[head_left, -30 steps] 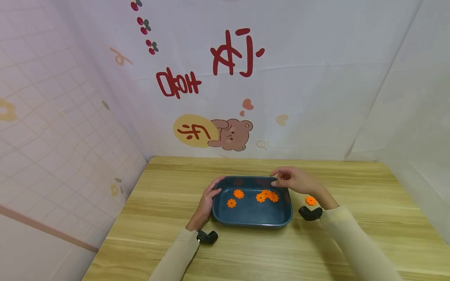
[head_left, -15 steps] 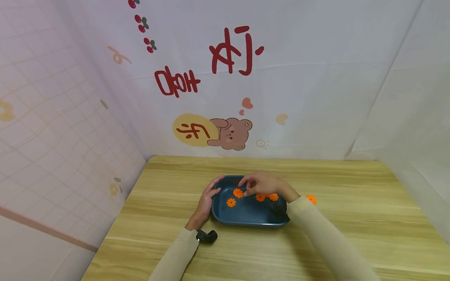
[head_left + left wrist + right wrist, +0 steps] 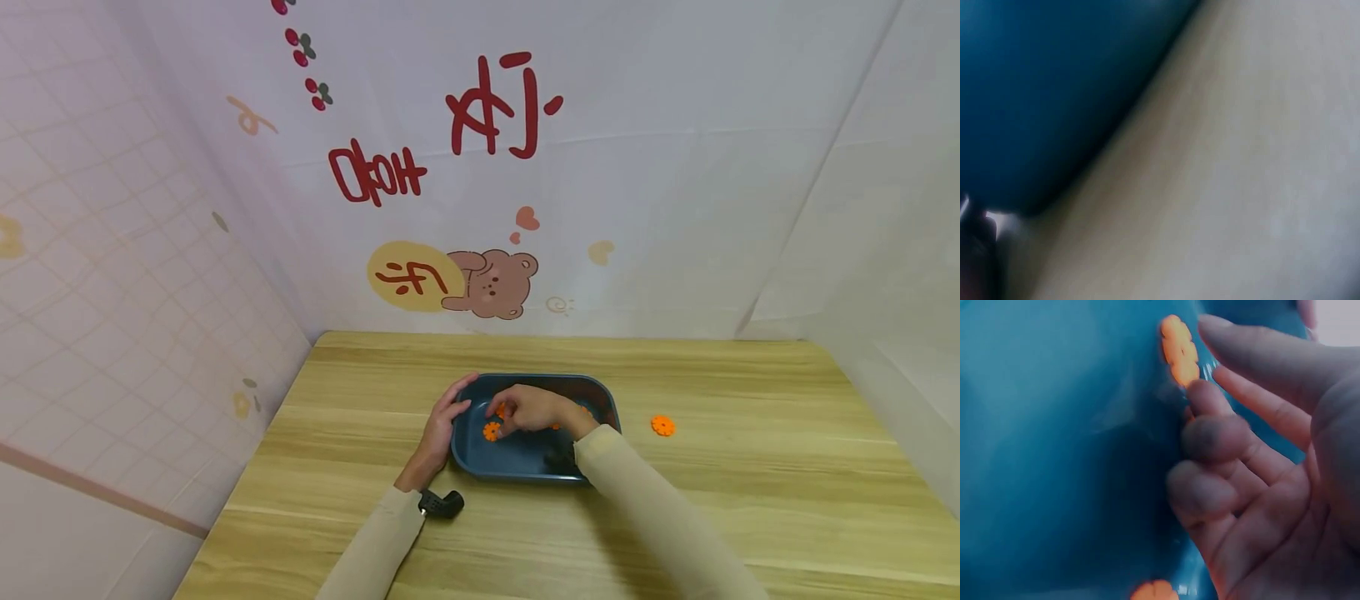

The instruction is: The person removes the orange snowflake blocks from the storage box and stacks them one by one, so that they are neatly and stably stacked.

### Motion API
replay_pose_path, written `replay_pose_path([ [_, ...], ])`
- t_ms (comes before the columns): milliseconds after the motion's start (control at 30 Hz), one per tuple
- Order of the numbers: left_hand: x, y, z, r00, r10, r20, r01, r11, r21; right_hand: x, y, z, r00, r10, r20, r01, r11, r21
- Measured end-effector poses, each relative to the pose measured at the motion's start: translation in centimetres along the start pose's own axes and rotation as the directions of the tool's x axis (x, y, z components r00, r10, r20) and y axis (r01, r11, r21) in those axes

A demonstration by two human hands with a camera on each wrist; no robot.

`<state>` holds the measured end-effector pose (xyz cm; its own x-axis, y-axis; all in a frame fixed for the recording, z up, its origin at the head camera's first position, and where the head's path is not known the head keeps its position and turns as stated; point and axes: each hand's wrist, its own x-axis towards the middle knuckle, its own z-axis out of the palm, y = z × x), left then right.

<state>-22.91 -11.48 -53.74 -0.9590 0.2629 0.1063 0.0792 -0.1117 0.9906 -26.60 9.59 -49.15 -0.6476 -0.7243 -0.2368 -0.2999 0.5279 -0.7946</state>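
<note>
A deep, dark blue rectangular tray (image 3: 480,473) stands on the table with several flat orange flower-shaped pieces inside. My left hand (image 3: 439,433) grips the tray's left end, fingers along the rim and thumb over it. Inside the tray, my right hand (image 3: 528,408) hovers low over the left part, its thumb and forefinger apart beside one orange flower piece (image 3: 492,431). In the right wrist view, an orange piece (image 3: 1180,351) lies just past the fingertips, which hold nothing visible. The tray's outer wall (image 3: 1054,81) fills a corner of the left wrist view. My right hand hides some pieces.
One orange flower piece (image 3: 663,426) lies on the wooden table (image 3: 750,467) to the right of the tray. A printed white cloth wall (image 3: 660,208) rises behind the table, with further walls at both sides.
My right hand has moved left from the tray's right rim and down among the orange pieces. My left hand has stayed on the left end, and the tray has hardly moved.
</note>
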Motion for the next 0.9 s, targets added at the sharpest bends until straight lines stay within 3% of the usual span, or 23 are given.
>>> replay_pose_path([
  [300,-0.05,0.00,0.17,1.000,0.005,0.000,-0.005,1.000,-0.022,0.66,-0.06,0.78,0.997,0.036,-0.062,-0.039,0.998,-0.042],
  [900,-0.12,0.18,0.22,1.000,-0.007,-0.018,0.007,1.000,0.001,0.78,0.04,0.78,0.998,0.038,-0.054,-0.042,0.995,-0.086],
])
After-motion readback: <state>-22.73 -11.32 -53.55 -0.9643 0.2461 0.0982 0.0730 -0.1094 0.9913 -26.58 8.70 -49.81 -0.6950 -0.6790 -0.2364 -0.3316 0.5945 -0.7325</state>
